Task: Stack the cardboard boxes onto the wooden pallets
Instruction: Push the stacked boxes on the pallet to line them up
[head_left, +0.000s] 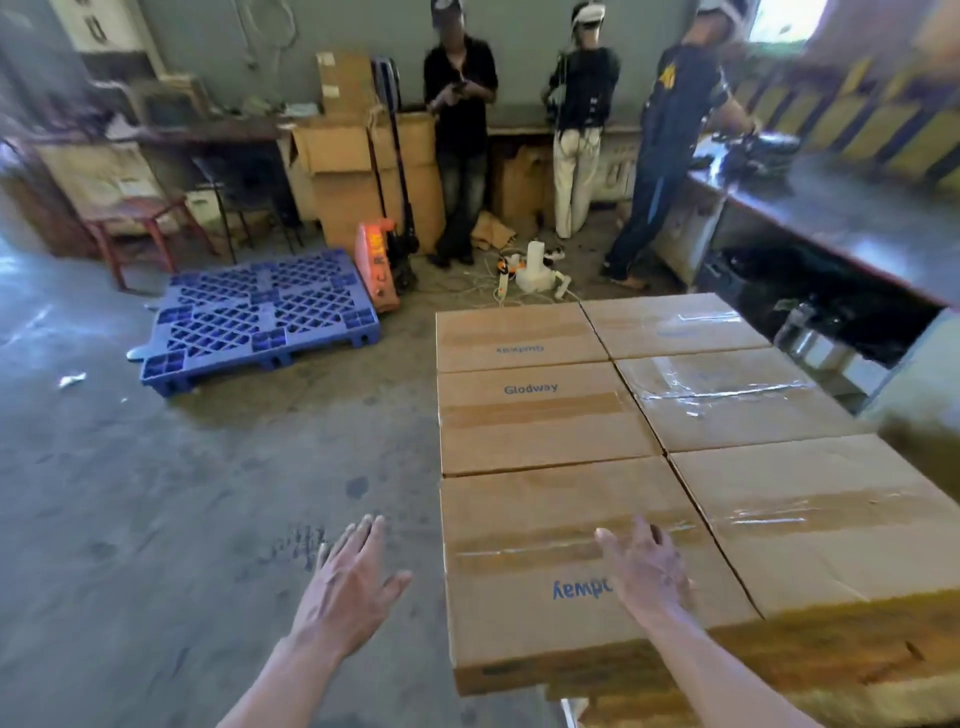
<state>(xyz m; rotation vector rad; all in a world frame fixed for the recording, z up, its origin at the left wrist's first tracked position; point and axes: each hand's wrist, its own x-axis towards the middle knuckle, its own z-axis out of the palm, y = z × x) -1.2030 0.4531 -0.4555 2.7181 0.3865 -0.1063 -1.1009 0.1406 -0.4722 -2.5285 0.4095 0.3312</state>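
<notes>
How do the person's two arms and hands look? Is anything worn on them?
Both are bare. The left hand and right hand wear no gloves, rings or watch that I can see. Both forearms show no sleeves up to the picture's bottom edge.

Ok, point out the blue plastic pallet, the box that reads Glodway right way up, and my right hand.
blue plastic pallet (260, 317), head view, middle of its grid top.
Glodway box (540, 421), head view, centre of its lid.
right hand (647, 569), head view, back of the hand.
</notes>
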